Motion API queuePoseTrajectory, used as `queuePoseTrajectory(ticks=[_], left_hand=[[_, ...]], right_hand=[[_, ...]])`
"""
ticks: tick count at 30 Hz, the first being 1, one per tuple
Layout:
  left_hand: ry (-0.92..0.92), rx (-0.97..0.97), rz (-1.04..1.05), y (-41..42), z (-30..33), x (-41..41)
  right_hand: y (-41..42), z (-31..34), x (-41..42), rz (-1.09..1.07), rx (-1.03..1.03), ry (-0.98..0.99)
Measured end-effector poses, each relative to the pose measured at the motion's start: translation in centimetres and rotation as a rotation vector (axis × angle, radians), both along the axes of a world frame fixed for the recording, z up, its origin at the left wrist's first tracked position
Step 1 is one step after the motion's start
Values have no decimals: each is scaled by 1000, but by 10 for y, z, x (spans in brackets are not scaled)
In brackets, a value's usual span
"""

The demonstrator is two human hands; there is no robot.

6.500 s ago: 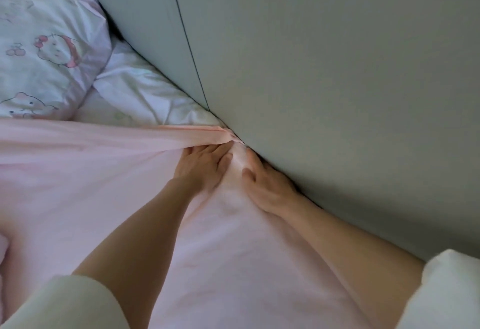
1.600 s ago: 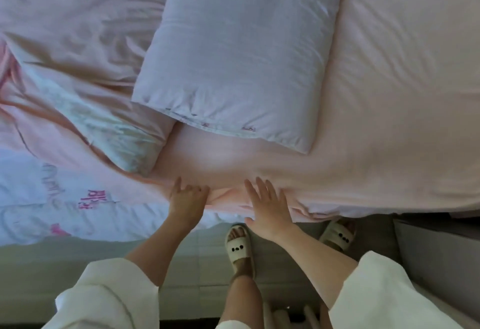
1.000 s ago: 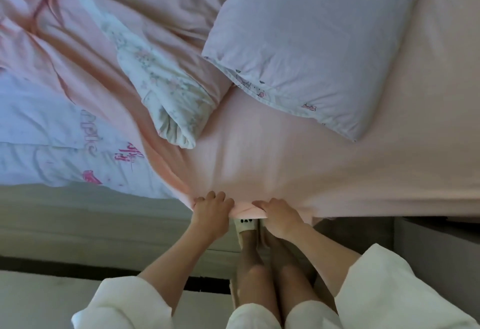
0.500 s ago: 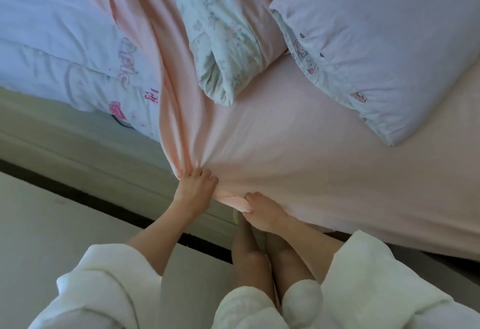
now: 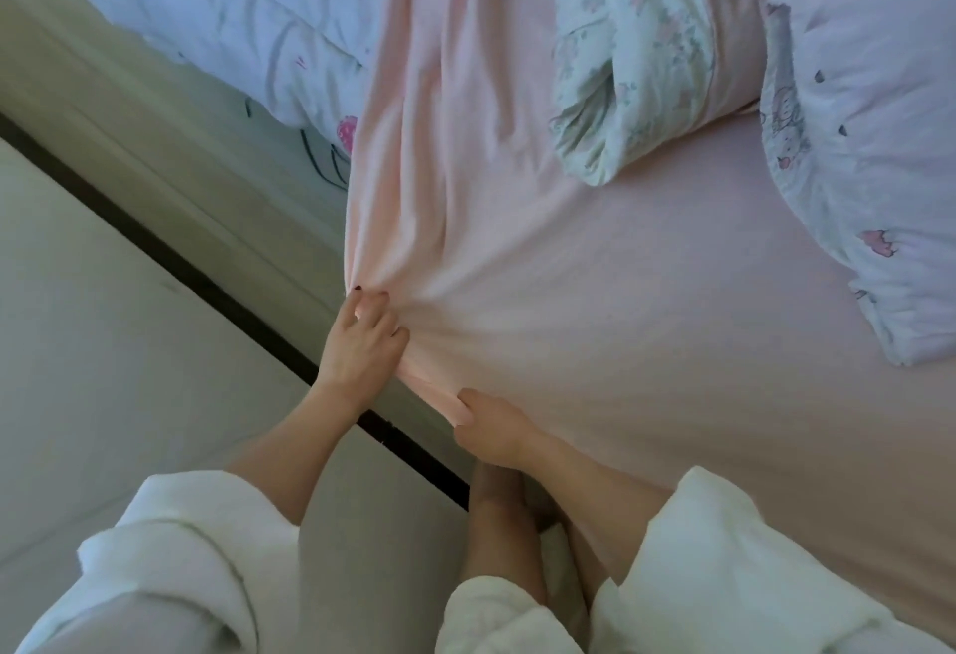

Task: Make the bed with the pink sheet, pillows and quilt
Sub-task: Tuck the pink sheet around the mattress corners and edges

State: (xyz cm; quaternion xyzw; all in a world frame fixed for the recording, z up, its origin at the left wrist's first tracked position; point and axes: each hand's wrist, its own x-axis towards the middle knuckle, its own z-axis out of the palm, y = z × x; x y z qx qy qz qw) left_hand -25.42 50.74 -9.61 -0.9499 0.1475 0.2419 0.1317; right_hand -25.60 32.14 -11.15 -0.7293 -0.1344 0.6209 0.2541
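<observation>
Head view: left hand (image 5: 362, 343) and right hand (image 5: 489, 426) pinch pink sheet (image 5: 595, 302) edge at frame centre, fingers curled into fabric. Suggest pulling taut along the bed edge, then tucking under.

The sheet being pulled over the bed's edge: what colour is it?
Plain pale pink sheet, seen best in the head view.

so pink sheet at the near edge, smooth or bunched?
Bunched. The pink sheet gathers into folds where the left hand and right hand grip it; right of them it lies flat.
</observation>
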Motion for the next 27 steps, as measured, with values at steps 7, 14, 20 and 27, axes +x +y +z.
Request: queuePoseTrajectory(ticks=[7,14,20,27], left_hand=[[-76,-98,98,49,-9,-41],[-37,-42,129,103,-34,-73],[150,86,192,123,-52,-92],[336,209,419,119,-63,-92]], right_hand=[[34,3,4,-14,42,-92],[95,-10,-25,50,45,-61],[112,-28,-34,128,11,-40],[118,-40,-19,107,-48,-50]])
